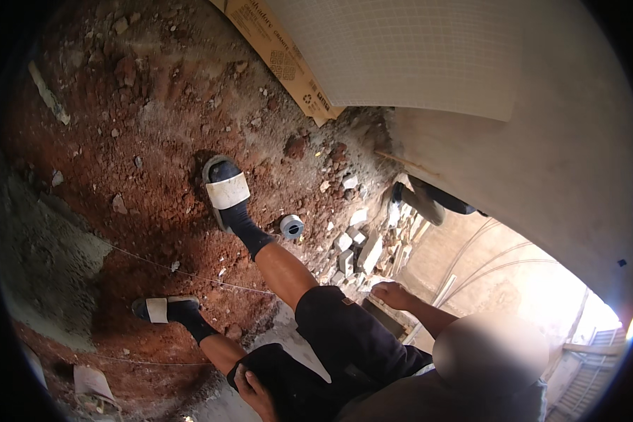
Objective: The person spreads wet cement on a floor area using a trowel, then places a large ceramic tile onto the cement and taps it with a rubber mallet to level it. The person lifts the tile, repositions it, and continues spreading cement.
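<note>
My left hand (254,395) rests beside my dark shorts at the lower edge. Its fingers are loosely bent and apart, with nothing visible in them. My right hand (394,295) hangs free, out to the right of my thigh. Those fingers are slightly bent, and no held thing shows. Below it lie pale broken blocks (370,252) in a heap. Close to my right foot, a short grey and white cylinder with a dark round opening (292,226) stands on the reddish soil (176,246); whether it is a pipe piece or a spool I cannot tell.
At the top, a large pale sheet with a grid pattern (422,56) adjoins a printed cardboard strip (281,63). A thin string (190,274) runs low across the uneven soil. Grey rough material (42,260) lies at left. A dark and beige object (429,200) borders the rubble.
</note>
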A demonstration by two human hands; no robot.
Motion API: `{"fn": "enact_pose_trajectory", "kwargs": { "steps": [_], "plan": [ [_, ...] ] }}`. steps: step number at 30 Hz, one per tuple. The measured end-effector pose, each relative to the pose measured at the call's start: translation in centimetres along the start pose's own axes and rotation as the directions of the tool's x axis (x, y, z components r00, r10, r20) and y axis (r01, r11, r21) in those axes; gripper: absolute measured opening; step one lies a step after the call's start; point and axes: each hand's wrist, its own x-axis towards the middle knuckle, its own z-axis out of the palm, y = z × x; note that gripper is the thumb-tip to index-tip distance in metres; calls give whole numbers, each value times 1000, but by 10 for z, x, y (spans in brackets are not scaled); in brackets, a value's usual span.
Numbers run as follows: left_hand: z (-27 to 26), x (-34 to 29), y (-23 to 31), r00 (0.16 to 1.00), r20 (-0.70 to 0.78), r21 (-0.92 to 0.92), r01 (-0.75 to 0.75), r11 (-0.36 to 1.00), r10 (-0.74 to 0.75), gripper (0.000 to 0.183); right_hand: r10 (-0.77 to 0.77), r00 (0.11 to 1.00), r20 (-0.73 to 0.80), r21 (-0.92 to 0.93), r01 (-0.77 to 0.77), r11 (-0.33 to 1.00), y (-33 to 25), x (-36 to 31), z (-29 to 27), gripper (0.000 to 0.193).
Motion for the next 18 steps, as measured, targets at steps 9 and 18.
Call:
{"fn": "enact_pose_trajectory", "kwargs": {
  "steps": [9,18],
  "plan": [
    [-1,-11,0,995,10,137,-97,986,96,40,-170,424,-890,-269,-186,945,-54,71,-284,70],
    [-27,-9,39,996,-82,201,-21,979,39,44,-134,-66,-989,-118,-200,973,-205,60,-522,70]
  ]
}}
